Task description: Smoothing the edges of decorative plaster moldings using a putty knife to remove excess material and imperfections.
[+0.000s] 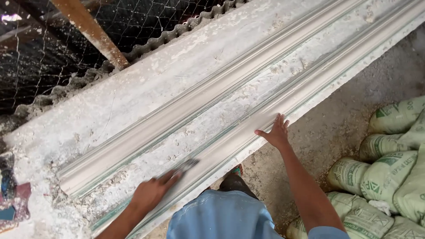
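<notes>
Gripping a scraper [185,166] in left hand [152,191] against moulding [248,128]; right hand [276,132], fingers spread flat, steadying its edge.

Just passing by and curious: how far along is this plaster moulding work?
Two mouldings already lie shaped on the bench. The left hand works a blurred scraper along the near one; the right hand rests on it. Crumbs remain uncleared.

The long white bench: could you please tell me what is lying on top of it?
On the bench lie two long white moulded strips, the far strip and the near strip, amid plaster crumbs. The right hand rests on the near one; the left hand holds a blurred tool, covering what lies beneath.
</notes>
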